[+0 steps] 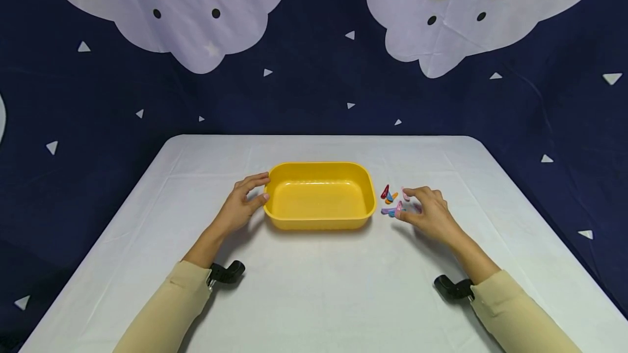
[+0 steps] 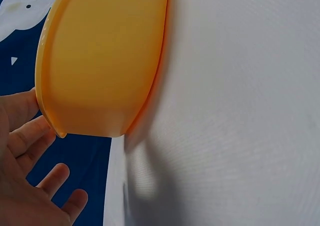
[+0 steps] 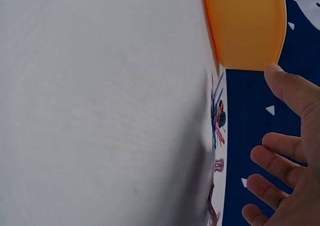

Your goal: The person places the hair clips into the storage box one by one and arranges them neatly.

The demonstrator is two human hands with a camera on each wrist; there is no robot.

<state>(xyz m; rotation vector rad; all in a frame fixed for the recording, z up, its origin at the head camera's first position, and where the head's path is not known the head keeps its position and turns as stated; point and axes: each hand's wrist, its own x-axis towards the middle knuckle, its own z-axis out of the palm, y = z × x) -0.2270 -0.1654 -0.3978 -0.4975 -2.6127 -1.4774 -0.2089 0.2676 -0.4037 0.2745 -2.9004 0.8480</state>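
A yellow plastic tub (image 1: 321, 223) stands in the middle of the table. My left hand (image 1: 241, 203) is at its left end, thumb and fingertips touching the rim, the fingers loosely spread. To the right of the tub lies a small heap of colourful hair clips (image 1: 391, 211), among them a red clip (image 1: 385, 192). Over these clips my right hand (image 1: 432, 212) is held with thumb and fingers apart and nothing visible between them. A small claw clip (image 3: 219, 165) shows low in the right wrist view. Part of the heap is hidden behind my right hand.
A white cloth covers the table (image 1: 314, 287). Behind it hangs a dark blue curtain (image 1: 314, 97) with clouds and small triangles. Black wrist mounts (image 1: 228, 272) are strapped at both sleeve cuffs.
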